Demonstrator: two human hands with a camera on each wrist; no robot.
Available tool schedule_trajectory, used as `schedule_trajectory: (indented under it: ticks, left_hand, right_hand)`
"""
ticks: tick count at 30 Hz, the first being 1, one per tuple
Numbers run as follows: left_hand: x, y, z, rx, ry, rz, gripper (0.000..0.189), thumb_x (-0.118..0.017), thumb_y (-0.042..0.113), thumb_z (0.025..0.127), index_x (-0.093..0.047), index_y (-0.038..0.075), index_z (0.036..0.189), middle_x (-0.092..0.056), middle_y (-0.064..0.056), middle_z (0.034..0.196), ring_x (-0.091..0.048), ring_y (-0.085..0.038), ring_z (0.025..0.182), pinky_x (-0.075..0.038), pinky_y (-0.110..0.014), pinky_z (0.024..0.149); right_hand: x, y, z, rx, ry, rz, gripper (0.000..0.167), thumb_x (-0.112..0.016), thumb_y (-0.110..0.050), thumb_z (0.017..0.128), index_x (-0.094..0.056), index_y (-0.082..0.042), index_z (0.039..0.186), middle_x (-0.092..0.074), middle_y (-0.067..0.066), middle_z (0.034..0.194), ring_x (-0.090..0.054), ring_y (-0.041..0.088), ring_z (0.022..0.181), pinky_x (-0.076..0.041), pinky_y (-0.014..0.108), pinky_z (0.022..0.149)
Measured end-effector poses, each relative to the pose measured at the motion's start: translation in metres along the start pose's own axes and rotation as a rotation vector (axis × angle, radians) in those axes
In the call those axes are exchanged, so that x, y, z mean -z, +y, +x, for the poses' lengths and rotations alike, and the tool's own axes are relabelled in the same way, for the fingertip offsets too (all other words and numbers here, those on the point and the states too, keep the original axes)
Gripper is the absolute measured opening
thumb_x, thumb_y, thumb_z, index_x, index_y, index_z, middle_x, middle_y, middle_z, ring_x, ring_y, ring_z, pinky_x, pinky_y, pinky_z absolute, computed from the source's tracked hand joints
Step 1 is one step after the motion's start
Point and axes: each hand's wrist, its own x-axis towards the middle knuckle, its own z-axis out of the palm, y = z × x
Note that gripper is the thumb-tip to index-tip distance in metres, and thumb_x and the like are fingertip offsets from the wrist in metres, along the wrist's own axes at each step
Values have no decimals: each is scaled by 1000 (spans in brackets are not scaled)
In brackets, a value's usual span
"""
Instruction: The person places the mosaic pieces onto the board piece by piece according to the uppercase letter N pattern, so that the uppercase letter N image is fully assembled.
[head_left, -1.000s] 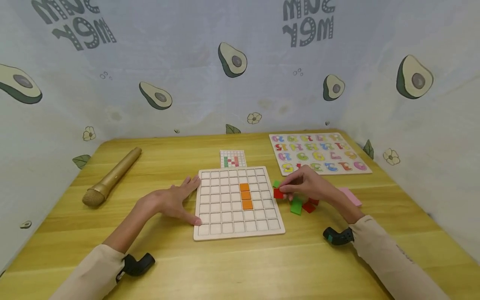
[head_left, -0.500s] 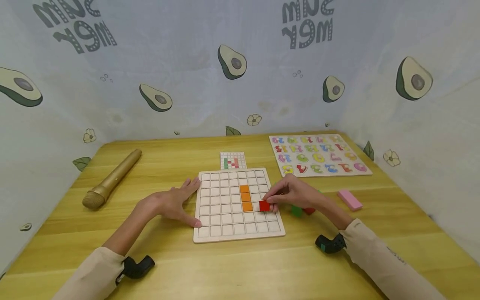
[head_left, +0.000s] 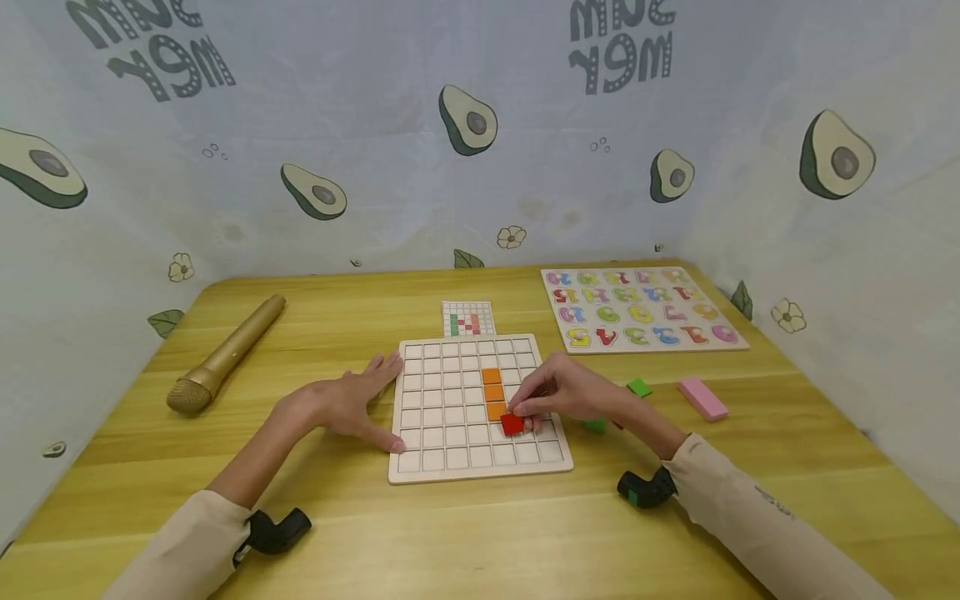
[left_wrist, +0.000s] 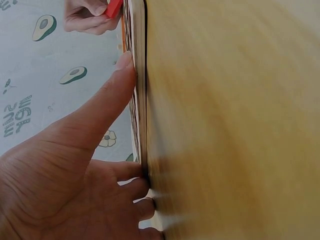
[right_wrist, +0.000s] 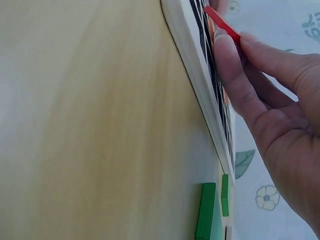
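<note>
My right hand pinches a red square tile between thumb and fingers, over the lower right part of a pale wooden grid board. In the right wrist view the red tile is tilted, one edge close over the grid. A column of three orange tiles lies in the board just behind it. At the board's left edge rests my left hand, thumb and fingers spread. The left wrist view shows its thumb on the rim and the other fingertips down by the table.
Green tiles lie right of the board, partly hidden by my right arm. A pink block is farther right. Behind stand a pattern card and a number puzzle. A golden microphone lies at left.
My right hand has carried the red tile leftward from beside the board to over the grid, below the orange column. My left hand has stayed at the board's edge.
</note>
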Motion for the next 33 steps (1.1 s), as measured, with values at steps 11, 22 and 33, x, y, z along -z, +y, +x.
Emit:
schedule_trajectory:
  ticks: [11,22,33]
  left_hand:
    - [-1,0,0,-1,-7,-13,132,-88,59,86,-3,10,175,7,-18,180,1,-67,156,-9,-78,123]
    - [-1,-2,1,9,-5,-4,133,-88,60,85,-3,10,175,7,-16,181,0,-66,156,-10,-78,123]
    - [0,2,-1,4,-12,-8,132,-88,59,86,-3,10,175,8,-17,181,0,-68,155,-11,-80,122]
  right_hand:
    - [-8,1,3,9,6,23,9,-76,0,98,-84,3,102,-79,11,88,-67,18,67,-60,25,65]
    - [-10,2,8,66,-20,2,8,-78,-1,97,-85,-2,102,-80,7,95,-64,12,81,-55,20,74]
    - [-10,0,6,56,-27,-26,15,-83,-4,94,-86,-3,108,-79,4,100,-65,13,87,-55,21,78]
